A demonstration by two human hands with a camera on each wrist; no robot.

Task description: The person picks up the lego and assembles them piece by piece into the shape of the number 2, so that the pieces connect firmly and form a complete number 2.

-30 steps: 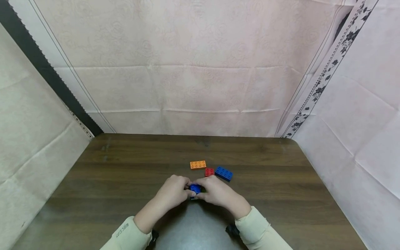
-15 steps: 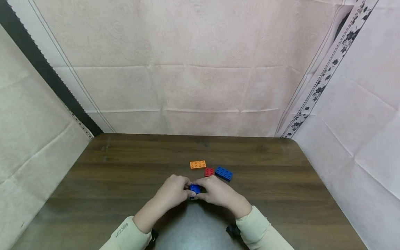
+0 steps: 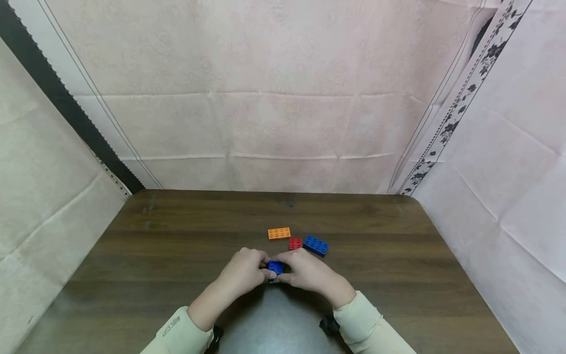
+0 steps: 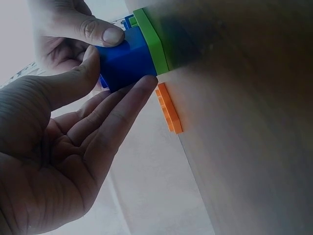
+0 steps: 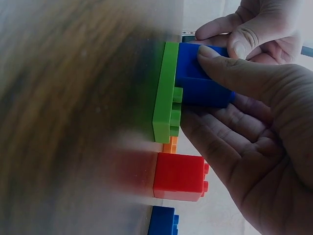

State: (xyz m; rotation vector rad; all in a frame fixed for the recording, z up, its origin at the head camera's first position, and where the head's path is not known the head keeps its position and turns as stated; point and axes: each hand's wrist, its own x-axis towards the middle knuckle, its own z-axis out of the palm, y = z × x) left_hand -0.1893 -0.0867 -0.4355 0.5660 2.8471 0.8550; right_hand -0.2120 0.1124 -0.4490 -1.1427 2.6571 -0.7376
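Observation:
A tall blue building brick stands on a thin green brick, which lies on the tabletop. My left hand grips the blue brick from the left, thumb at its near side and fingers along the far side. From the right, my right hand holds the same brick between thumb and fingers. The left wrist view shows the right thumb pressed on a face of the blue brick. Green studs stick out past the blue brick on the right hand's side. In the head view, the hands hide most of the green brick.
Just beyond the hands lie a flat orange brick, a small red brick partly behind the right hand, and a longer blue brick. The brown wooden table is bordered by hanging pale cloth at the back and sides.

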